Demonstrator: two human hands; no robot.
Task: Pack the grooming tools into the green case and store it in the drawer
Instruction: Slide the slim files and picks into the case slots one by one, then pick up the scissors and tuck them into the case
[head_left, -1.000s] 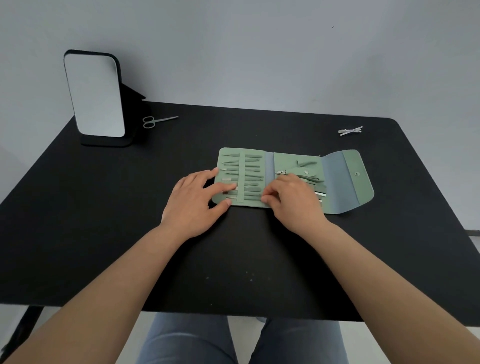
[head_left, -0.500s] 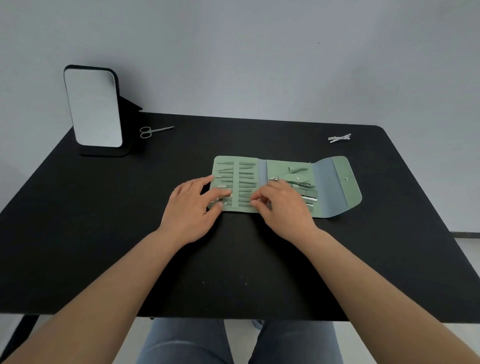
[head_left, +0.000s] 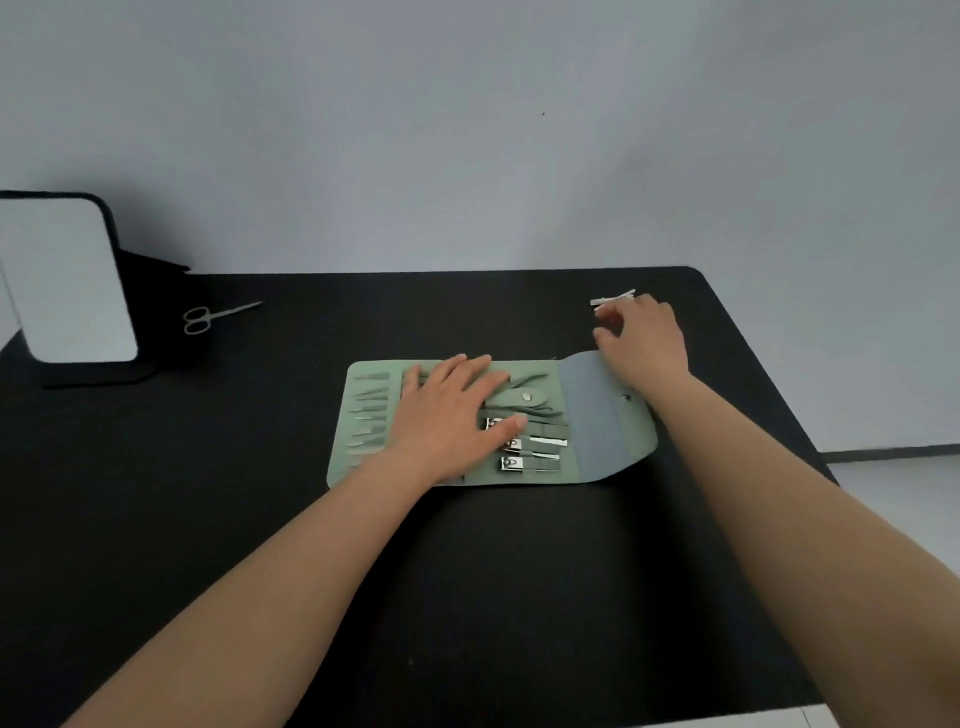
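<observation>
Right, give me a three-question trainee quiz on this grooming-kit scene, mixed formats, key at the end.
1. True or false: the green case lies unfolded on the black table.
2. Multiple choice: the left hand is A) lifting the scissors B) lying flat on the case C) off the table.
3. Fill in: the right hand reaches toward the pale ____ near the table's far right edge.

Key
1. True; flap open, snap showing.
2. B; the scissors lie untouched beside the mirror.
3. Hair clip; whether the fingers already touch it cannot be told.
</observation>
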